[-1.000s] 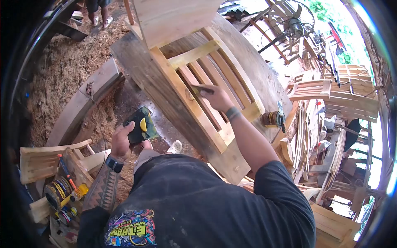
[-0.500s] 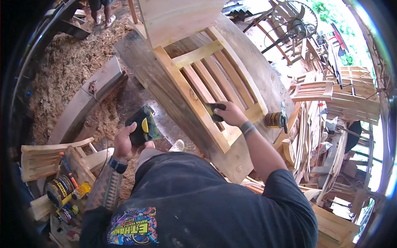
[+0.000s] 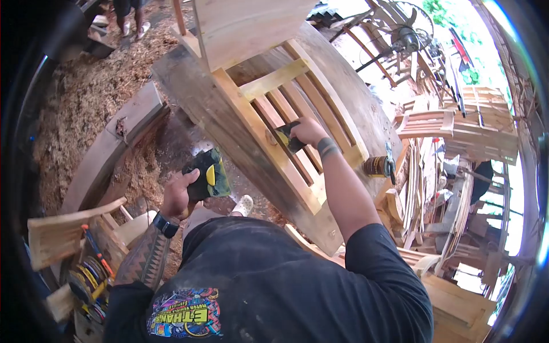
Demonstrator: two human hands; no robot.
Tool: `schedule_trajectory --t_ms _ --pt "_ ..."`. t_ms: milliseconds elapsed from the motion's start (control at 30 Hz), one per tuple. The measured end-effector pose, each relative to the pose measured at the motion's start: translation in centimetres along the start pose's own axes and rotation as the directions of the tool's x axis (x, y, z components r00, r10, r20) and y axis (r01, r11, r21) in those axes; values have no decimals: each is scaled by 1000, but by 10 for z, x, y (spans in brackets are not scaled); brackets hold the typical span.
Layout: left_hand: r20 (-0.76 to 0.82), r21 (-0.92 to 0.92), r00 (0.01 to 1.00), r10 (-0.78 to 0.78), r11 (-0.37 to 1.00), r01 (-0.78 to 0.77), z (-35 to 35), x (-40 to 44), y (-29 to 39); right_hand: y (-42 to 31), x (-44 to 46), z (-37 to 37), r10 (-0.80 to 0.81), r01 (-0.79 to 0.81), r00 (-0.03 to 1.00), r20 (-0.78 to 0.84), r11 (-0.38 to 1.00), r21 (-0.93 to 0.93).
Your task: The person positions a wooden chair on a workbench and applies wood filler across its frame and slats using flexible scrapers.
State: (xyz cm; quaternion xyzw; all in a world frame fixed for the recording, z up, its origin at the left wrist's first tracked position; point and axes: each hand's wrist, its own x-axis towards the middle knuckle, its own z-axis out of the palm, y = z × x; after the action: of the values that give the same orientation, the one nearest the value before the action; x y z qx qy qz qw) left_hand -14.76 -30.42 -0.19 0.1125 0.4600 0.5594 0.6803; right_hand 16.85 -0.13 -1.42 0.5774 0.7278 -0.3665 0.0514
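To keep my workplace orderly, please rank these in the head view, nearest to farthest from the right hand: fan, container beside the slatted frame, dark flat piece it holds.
1. Dark flat piece: held in the right hand.
2. Container: beside the slatted frame, to its right.
3. Fan: upper right, in the background.

Daylight is glaring far right of the fingers [image 3: 297,131] of the right hand [image 3: 310,132], bleaching the foliage [image 3: 440,14]; shadows are darkening gaps between wooden slats [image 3: 270,113] beneath them; fisheye distortion is bending the blackened edges.
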Motion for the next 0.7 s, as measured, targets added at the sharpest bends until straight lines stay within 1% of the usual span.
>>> schedule_trajectory --t_ms 67,100,200,233,300,333,367,400,433,567,633,700 --pt "-11 61 999 -45 997 46 -9 8 11 10 21 -4 44 -46 998 36 998 51" --pt "14 67 999 -29 997 28 -10 10 19 4 21 -7 63 -64 997 44 997 33" --pt "-60 51 997 -54 997 57 -12 11 48 5 32 -1 101 -97 987 128 995 -35" --pt "-21 80 998 -66 995 67 -21 11 59 6 33 1 109 -110 984 143 994 1" --pt "-19 104 998 -66 992 68 -33 15 72 12 39 3 112 -127 978 175 989 73" --pt "-19 118 997 -68 991 70 -37 17 78 18 42 5 125 -152 974 187 979 137" --pt "-56 107 996 -65 992 71 -38 19 82 25 44 7 137 -177 970 200 964 200" --pt "-42 112 996 -73 991 77 -40 21 87 26 43 10 148 -203 966 214 943 263" --pt "-25 117 996 -81 990 83 -41 23 91 27 41 10 192 -254 956 222 922 294" --pt "34 109 990 -134 986 130 -47 35 102 29 35 14 179 -223 968 173 934 279" --pt "54 138 987 -154 980 146 -53 46 102 16 25 9 154 -189 976 153 949 253" --pt "81 158 983 -164 976 149 -56 54 104 -3 10 6 162 -184 980 116 957 223"
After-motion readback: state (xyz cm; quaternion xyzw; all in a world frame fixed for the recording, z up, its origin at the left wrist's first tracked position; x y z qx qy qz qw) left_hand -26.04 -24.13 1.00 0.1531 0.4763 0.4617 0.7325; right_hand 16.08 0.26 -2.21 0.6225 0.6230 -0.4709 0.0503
